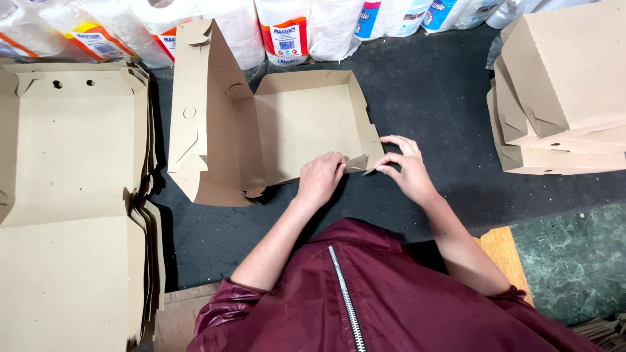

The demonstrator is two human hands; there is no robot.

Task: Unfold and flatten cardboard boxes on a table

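Box (306,124): brown cardboard, half folded, on the dark mat (424,91) before us.
Left hand (319,179): we pinch its near-wall flap.
Right hand (407,169): fingertips grip the corner tab.
Sides: flat blanks (72,195) left, folded boxes (564,91) right.
Back: wrapped paper rolls (287,29).

Two bare forearms reach up from the lower middle of the frame, coming out of pushed-up dark red sleeves. The left hand (321,177) sits just left of centre, palm down, knuckles raised, fingers curled and pressing downward with the fingertips pointing right. The right hand (405,168) sits just right of centre, fingers bent and spread, thumb and forefinger pinched together toward the left hand. The two hands are close together, fingertips nearly meeting.
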